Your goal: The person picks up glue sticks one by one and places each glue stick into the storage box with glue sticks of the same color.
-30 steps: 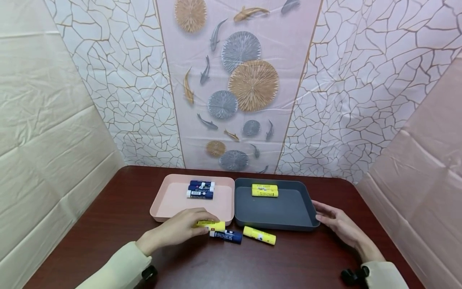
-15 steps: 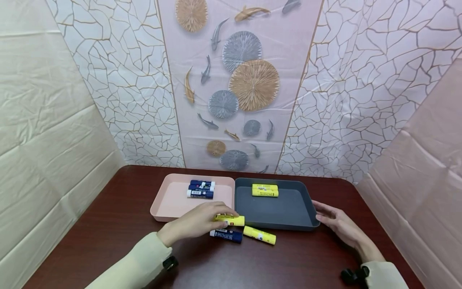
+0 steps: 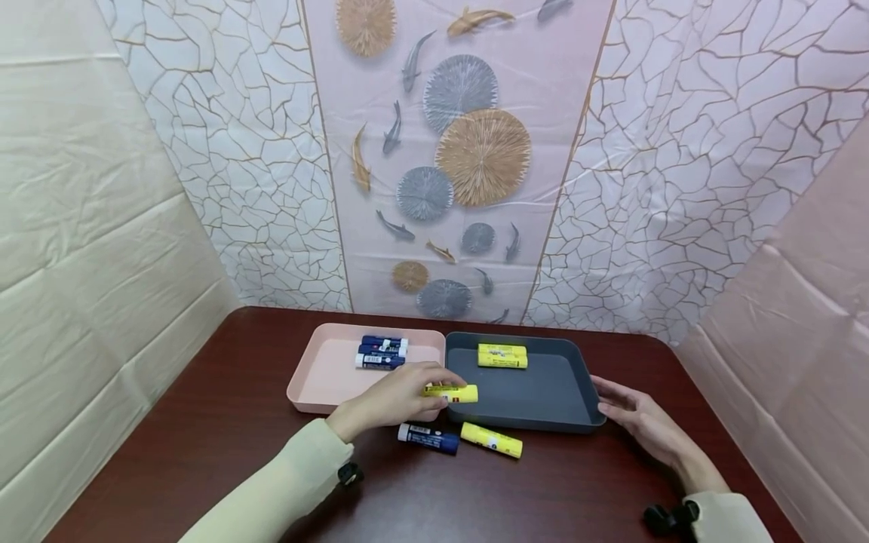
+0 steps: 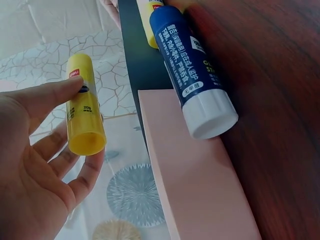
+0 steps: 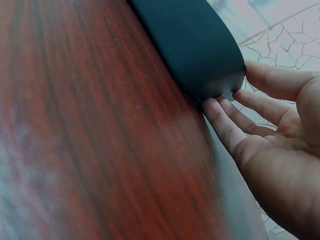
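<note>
Between thumb and fingers, my left hand (image 3: 397, 394) pinches a yellow glue stick (image 4: 84, 112), held up over the seam where the two trays meet. Below it on the table lie a blue glue stick with a white cap (image 3: 428, 439) and another yellow glue stick (image 3: 492, 440). My right hand (image 3: 645, 424) touches the right end of the dark grey tray (image 3: 543, 396) with its fingertips, fingers extended, as the right wrist view also shows. Two yellow glue sticks (image 3: 502, 356) lie side by side in that tray. Three blue glue sticks (image 3: 382, 353) lie together in the pink tray (image 3: 322, 381).
Both trays stand edge to edge on a dark reddish wooden table (image 3: 516, 498). A patterned cloth wall (image 3: 475, 264) rises behind the table, and pale cloth hangs at the left (image 3: 102, 302) and right.
My left hand has lifted the yellow glue stick from beside the blue one and carried it right and up, toward the grey tray. The right hand stays at the tray's end.
</note>
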Demonstrator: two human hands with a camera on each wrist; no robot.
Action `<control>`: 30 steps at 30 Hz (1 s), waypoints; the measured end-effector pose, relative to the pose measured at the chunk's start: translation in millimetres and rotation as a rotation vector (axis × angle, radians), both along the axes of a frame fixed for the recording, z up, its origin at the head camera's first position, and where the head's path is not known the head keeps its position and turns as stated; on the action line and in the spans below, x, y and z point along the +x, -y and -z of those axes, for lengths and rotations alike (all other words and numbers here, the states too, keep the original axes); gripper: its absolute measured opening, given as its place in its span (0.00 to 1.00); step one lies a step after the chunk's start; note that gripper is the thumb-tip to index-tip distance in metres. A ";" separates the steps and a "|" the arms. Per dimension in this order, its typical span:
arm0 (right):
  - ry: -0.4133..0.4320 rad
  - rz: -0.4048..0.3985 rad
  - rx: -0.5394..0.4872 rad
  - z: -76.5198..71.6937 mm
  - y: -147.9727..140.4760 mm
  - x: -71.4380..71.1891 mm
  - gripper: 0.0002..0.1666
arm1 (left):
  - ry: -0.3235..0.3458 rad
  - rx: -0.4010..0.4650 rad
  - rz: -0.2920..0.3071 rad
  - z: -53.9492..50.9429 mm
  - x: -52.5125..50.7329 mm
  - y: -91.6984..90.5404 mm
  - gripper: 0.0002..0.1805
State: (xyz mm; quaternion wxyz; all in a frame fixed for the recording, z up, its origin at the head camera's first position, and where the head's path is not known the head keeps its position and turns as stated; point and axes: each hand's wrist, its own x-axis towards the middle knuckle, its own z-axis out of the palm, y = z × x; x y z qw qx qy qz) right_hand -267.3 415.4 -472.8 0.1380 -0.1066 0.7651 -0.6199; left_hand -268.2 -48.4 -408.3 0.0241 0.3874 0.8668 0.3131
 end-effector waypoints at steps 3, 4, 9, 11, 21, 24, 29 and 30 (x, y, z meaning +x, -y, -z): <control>-0.003 0.001 0.001 -0.4 -0.5 0.0 0.38 | 0.003 0.005 -0.014 0.6 -2.2 -2.8 0.18; -0.005 -0.003 0.001 -0.5 -0.4 -0.2 0.39 | 0.001 0.007 -0.016 0.4 -2.8 -3.8 0.18; -0.007 -0.006 -0.003 -0.5 -0.2 -0.5 0.39 | -0.010 0.012 -0.003 -2.3 -8.0 -11.8 0.19; -0.004 -0.004 -0.005 -0.3 -0.2 -0.3 0.39 | -0.006 0.013 0.009 -3.8 -11.6 -16.8 0.19; -0.006 0.000 0.003 -1.4 -1.8 0.5 0.39 | 0.003 -0.070 0.092 -15.4 -32.2 -48.1 0.22; -0.004 0.003 0.006 -2.3 -2.2 0.5 0.39 | 0.001 -0.080 0.114 -19.1 -38.5 -57.7 0.22; 0.000 -0.001 0.005 -0.8 -2.1 0.4 0.39 | 0.026 -0.080 0.128 -20.3 -49.1 -73.3 0.21; 0.001 -0.002 0.005 -0.4 -1.9 0.6 0.39 | 0.037 -0.078 0.127 -21.2 -50.3 -76.3 0.22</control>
